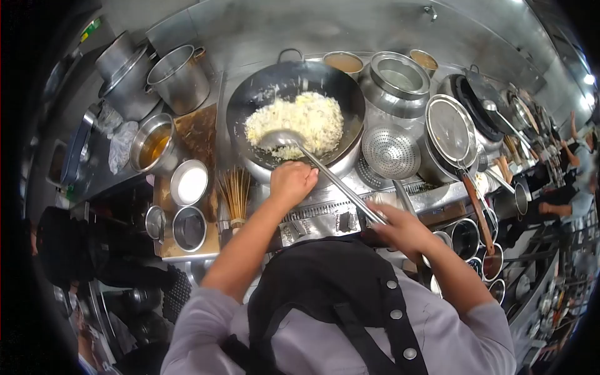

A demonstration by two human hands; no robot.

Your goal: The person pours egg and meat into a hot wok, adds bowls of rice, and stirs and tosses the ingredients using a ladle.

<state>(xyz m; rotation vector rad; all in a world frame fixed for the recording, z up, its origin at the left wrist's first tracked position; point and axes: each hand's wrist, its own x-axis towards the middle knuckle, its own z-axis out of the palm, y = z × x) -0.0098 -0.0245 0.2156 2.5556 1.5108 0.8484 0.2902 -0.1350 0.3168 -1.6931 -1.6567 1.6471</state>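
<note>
A large dark wok (347,134) sits on the stove, holding white and yellow fried rice (315,115). My left hand (292,182) is closed at its near rim; the part of the wok gripped there is hidden under my fingers. My right hand (400,226) is wrapped around the end of a long metal ladle (340,184). The ladle's bowl rests in the near-left part of the rice, tilted down inside the wok. A perforated strainer (391,152) lies just right of the wok, with its handle running toward my right forearm.
Left are a pot of amber liquid (154,149), a bowl of white contents (189,182) and a bamboo brush (235,194). At right, a round mesh strainer (450,128) lies across a pot. A lidded steel pot (397,94) stands behind. Other people (578,156) are at far right.
</note>
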